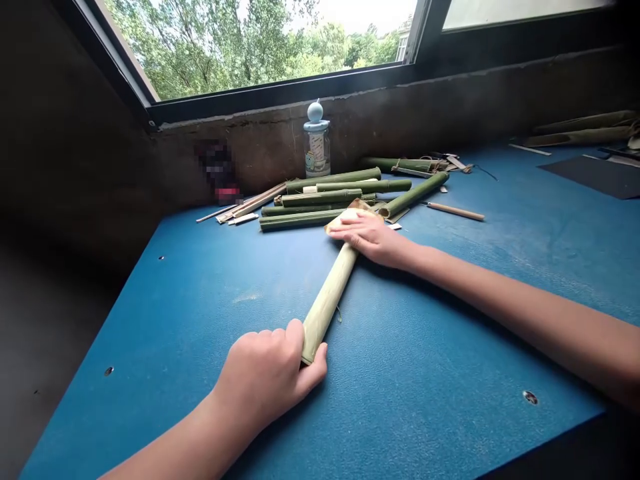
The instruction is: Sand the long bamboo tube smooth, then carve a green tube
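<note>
1. At the center of the frame, a pale bamboo piece (329, 297) slants across the blue desk (430, 373), its near end toward the lower left.
2. Left of the bottom center, the left grip (270, 363) is closed around that near end, thumb on the right side.
3. Just above center, the right grip (369, 235) lies over a tan sheet (351, 213) at the far end, fingers extended; how tightly it closes cannot be told.
4. Toward the upper center, green bamboo pieces (323, 197) lie in a loose pile, pale wooden strips (256, 203) to their left.
5. Right of the pile lies 1 wooden-handled tool (457, 211).
6. Behind the pile, 1 light-blue-topped clear jar (317, 150) stands upright below the window (280, 47).
</note>
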`<state>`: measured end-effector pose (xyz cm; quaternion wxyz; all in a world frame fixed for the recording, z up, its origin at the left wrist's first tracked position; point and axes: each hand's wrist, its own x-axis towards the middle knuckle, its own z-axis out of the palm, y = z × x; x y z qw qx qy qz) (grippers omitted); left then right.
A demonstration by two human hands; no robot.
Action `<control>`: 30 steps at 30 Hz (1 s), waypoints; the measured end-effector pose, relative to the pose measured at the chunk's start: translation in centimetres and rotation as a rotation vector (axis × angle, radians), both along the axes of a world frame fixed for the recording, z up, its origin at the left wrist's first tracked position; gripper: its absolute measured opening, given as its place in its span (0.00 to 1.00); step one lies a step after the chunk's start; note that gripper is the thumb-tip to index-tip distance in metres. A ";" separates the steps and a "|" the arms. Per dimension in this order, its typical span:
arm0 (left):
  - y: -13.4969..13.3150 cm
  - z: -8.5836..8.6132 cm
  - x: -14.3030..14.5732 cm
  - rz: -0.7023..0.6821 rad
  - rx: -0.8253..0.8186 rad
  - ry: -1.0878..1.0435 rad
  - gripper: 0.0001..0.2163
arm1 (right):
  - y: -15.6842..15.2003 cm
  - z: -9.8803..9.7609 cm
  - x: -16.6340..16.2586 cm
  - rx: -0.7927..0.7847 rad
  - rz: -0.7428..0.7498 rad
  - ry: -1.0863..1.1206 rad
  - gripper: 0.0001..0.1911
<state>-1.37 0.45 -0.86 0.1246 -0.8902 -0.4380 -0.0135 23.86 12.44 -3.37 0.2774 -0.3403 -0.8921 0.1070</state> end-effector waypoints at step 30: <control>0.6 1.3 -0.4 0.144 -0.262 0.167 0.21 | -1.7 -0.4 -1.4 -0.038 0.341 0.007 0.23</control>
